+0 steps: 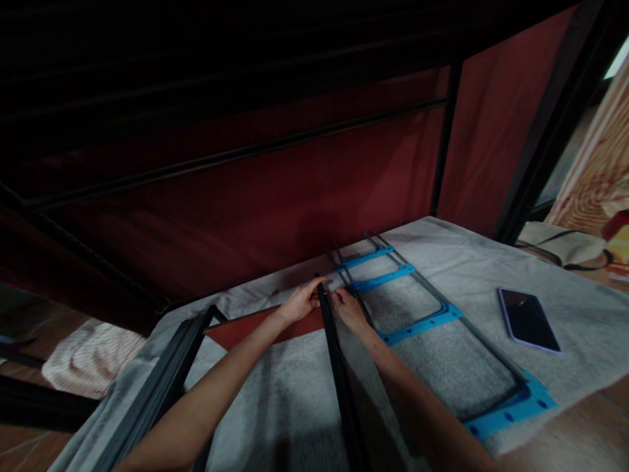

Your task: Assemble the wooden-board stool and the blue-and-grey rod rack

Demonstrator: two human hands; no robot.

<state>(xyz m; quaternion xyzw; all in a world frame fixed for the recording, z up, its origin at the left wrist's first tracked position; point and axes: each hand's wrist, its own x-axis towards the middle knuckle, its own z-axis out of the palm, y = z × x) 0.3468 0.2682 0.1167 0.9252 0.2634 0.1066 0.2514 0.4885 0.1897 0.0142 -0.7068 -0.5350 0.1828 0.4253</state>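
A long black bar (334, 367) runs from the near edge toward the red panel, on the grey cloth. My left hand (299, 303) is closed around its far end from the left, thumb and fingers against the bar. On the other side, my right hand (350, 311) is held close to the same end with its fingers curled together. What those fingers pinch, if anything, is too small to make out. A reddish-brown board (289, 329) lies left of the bar, partly behind my left hand and forearm. Further left, several dark bars (157, 380) lie side by side.
Right of my right arm lie dark wire frames with blue brackets (422, 324). A phone (528, 319) rests on the grey cloth (476, 275) beyond them. The red panel (295, 203) with black framing stands directly behind. A striped cloth (91, 357) lies at the left.
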